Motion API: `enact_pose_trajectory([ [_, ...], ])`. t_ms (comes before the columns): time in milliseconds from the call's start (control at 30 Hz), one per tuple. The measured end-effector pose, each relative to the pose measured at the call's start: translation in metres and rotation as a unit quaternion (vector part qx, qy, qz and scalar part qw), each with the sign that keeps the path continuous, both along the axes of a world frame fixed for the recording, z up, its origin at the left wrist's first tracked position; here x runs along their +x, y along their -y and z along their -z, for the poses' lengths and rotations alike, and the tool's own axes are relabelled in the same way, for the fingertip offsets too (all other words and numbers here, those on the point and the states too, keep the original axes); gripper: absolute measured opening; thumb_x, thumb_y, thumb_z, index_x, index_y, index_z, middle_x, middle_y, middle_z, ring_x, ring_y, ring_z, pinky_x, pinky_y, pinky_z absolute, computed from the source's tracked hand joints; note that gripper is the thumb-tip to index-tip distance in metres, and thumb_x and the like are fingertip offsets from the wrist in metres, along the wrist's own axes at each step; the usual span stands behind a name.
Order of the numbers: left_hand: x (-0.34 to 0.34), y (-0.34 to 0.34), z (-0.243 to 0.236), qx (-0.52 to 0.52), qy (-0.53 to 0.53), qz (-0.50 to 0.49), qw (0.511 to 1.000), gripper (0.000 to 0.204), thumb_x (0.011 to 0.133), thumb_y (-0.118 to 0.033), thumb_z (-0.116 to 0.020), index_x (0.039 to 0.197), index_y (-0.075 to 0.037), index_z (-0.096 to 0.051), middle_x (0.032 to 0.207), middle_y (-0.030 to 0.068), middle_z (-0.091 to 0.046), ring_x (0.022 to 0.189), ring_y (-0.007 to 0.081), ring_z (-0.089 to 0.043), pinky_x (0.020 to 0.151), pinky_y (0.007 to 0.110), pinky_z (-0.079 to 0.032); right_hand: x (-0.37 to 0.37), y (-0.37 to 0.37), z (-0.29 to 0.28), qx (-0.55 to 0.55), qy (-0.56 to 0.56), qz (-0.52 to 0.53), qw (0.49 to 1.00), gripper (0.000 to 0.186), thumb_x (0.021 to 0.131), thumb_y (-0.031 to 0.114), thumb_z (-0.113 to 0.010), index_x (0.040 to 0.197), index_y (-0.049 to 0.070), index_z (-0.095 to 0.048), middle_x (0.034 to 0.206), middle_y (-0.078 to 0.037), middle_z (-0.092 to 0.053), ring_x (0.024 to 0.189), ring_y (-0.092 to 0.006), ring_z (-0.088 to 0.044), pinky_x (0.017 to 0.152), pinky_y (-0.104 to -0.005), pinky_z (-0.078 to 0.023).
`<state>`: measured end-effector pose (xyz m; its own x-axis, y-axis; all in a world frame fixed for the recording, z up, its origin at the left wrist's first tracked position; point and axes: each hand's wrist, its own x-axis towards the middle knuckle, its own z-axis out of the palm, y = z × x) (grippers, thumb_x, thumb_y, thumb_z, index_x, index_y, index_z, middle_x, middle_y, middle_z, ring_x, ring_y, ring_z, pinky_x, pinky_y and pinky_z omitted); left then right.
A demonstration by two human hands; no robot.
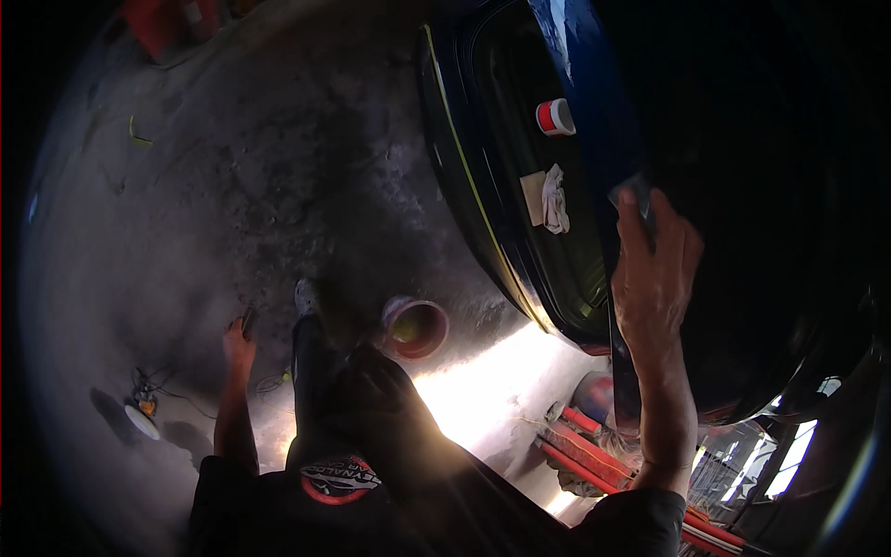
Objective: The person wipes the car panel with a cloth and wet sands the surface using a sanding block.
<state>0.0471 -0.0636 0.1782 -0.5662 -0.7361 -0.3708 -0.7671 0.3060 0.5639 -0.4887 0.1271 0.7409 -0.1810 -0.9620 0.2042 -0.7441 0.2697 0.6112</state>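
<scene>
My right hand (657, 269) reaches out over a dark blue car panel (594, 84). Its fingers press a small grey pad (631, 188) against the panel's edge; the pad's exact kind is hard to make out. Low at my left side, my left hand (239, 349) is closed around a small dark piece (248, 321), too dim to name. In the recess of the car body beside the panel lie a white tub with a red label (557, 118), a crumpled whitish cloth (555, 199) and a flat tan piece (533, 197) partly under the cloth.
A reddish bucket (438, 343) stands on the floor by my leg. To the left lies a corded tool with a white disc (142, 420). Red metal equipment (589, 455) sits at the lower right. Red containers (158, 28) stand at the far left. Bright light strikes the floor (492, 381).
</scene>
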Motion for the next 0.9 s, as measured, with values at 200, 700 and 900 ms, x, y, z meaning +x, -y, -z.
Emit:
enact_pose_trajectory([
  [200, 0.017, -0.008, 0.008, 0.014, 0.054, -0.009, 0.998, 0.049, 0.083, 0.006, -0.064, 0.130, -0.004, -0.069, 0.112, 0.0312, -0.073, 0.108, 0.0517, -0.070, 0.091, 0.056, -0.057, -0.009, 0.013, 0.004, 0.027, -0.006, 0.040, 0.999, 0.053, 0.089, -0.005, -0.072, 0.139, 0.012, -0.073, 0.144, -0.014, -0.060, 0.118, -0.0345, -0.058, 0.100, -0.0470, -0.055],
  [700, -0.019, 0.016, 0.020, 0.019, -0.017, -0.006, 1.000, 0.047, 0.086, 0.004, -0.066, 0.132, -0.001, -0.069, 0.120, 0.0297, -0.073, 0.113, 0.0492, -0.070, 0.096, 0.056, -0.056, -0.011, -0.007, 0.010, -0.001, -0.031, 0.046, 0.998, 0.045, 0.090, 0.000, -0.076, 0.133, 0.013, -0.077, 0.138, -0.015, -0.063, 0.114, -0.0308, -0.060, 0.099, -0.0431, -0.053],
  [900, -0.009, 0.017, 0.006, 0.002, 0.024, 0.015, 1.000, 0.042, 0.085, 0.005, -0.065, 0.127, -0.001, -0.070, 0.118, 0.0290, -0.073, 0.109, 0.0508, -0.069, 0.095, 0.056, -0.056, -0.013, 0.040, -0.002, -0.002, -0.009, 0.043, 0.999, 0.037, 0.091, 0.001, -0.075, 0.126, 0.013, -0.079, 0.136, -0.012, -0.065, 0.113, -0.0326, -0.063, 0.100, -0.0444, -0.055],
])
